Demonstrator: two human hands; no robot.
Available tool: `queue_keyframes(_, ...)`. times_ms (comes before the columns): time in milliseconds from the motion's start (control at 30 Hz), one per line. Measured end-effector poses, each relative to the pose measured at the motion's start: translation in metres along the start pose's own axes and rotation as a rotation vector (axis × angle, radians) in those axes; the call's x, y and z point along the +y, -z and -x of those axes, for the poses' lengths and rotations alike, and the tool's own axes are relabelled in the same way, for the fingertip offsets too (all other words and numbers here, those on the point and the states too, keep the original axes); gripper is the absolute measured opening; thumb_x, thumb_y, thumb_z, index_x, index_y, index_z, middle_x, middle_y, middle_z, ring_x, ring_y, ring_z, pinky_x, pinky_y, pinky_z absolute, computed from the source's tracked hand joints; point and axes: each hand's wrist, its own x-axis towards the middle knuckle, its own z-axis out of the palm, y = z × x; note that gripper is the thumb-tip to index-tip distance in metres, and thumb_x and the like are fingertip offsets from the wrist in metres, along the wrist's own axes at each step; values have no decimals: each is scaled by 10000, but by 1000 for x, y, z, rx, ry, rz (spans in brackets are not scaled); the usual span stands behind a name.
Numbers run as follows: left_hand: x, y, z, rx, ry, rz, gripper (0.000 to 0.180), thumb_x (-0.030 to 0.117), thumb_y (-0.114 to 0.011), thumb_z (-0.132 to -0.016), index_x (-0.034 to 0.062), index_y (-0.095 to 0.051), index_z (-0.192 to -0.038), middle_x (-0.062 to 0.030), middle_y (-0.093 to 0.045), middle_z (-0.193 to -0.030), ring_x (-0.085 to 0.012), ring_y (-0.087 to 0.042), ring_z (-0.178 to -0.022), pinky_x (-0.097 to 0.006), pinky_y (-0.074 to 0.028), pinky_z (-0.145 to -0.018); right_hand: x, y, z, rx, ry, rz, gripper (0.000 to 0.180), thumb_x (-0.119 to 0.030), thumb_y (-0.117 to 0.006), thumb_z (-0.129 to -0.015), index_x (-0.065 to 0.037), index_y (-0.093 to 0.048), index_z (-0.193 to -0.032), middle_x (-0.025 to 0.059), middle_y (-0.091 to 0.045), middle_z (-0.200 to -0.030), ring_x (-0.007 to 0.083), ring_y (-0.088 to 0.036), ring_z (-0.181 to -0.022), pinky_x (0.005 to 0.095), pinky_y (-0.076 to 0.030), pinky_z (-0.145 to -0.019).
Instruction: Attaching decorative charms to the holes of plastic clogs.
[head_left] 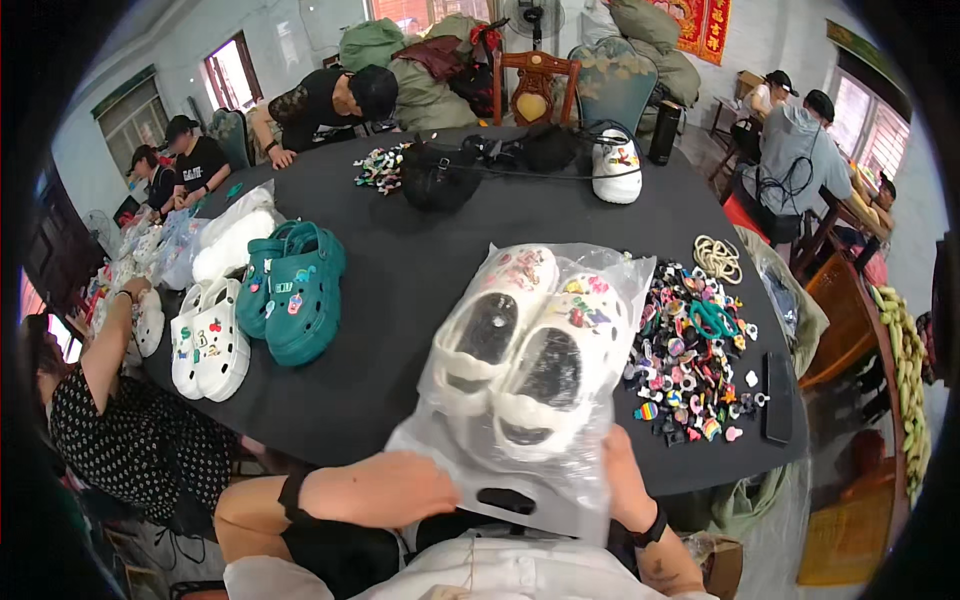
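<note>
A clear plastic bag (430, 437) with a cut-out handle lies at the table's near edge, its handle end toward me. Inside it is a pair of white clogs (553, 385) with colourful charms on the toes. My left hand (395, 489) is closed at the bag's near left edge, its fingertips partly hidden. On the opposite edge, my right hand (627, 482) grips the bag, with some fingers hidden behind the plastic. Just right of the bag spreads a pile of colourful shoe charms (690, 360).
Teal clogs (305, 300) and white clogs (210, 340) stand at left on the black table (400, 260). A phone-like black slab (777, 397) and beige cord (718, 260) lie right. Another white clog (616, 168) stands far back. People work around the table and beyond.
</note>
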Motion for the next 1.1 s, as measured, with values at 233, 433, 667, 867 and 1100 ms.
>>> queue_keyframes(233,-67,14,2,497,398,27,250,114,-532,-895,22,-552,-1126,-211,-604,-971,-397,-586,-914,-429,-476,-799,-27,-13,-3,-335,460,212,402,-174,-700,-802,-49,-572,-1162,133,-583,-1202,323,-541,-1122,421,-435,-965)
queue_keyframes(433,-60,23,-6,789,176,-70,415,251,-583,-919,89,-516,-1295,-158,-582,-1060,-339,-578,-913,-387,-449,-861,-30,42,-11,-323,393,178,257,-122,-719,-797,-64,-650,-1038,89,-667,-1045,272,-613,-1028,386,-497,-859)
queue_keyframes(667,-66,23,-17,788,54,8,505,306,-599,-907,104,-491,-1356,-150,-592,-1068,-315,-586,-895,-400,-450,-866,-12,98,-60,156,59,276,627,-155,-717,-814,-12,-418,-1346,192,-455,-1337,343,-450,-1249,408,-365,-1033)
queue_keyframes(867,-60,26,4,449,337,53,468,305,-561,-947,76,-482,-1348,-161,-636,-1178,-270,-606,-1041,-358,-458,-901,12,103,-74,-105,-280,-74,750,-254,-698,-869,-18,-276,-1443,186,-514,-1204,250,-527,-1109,355,-428,-941)
queue_keyframes(1100,-57,6,8,815,43,283,392,148,-634,-902,70,-550,-1276,-75,-610,-1019,-175,-578,-826,-312,-473,-810,22,95,-80,-188,-292,-49,796,-278,-692,-883,35,-231,-1452,59,-588,-831,104,-563,-789,236,-463,-694)
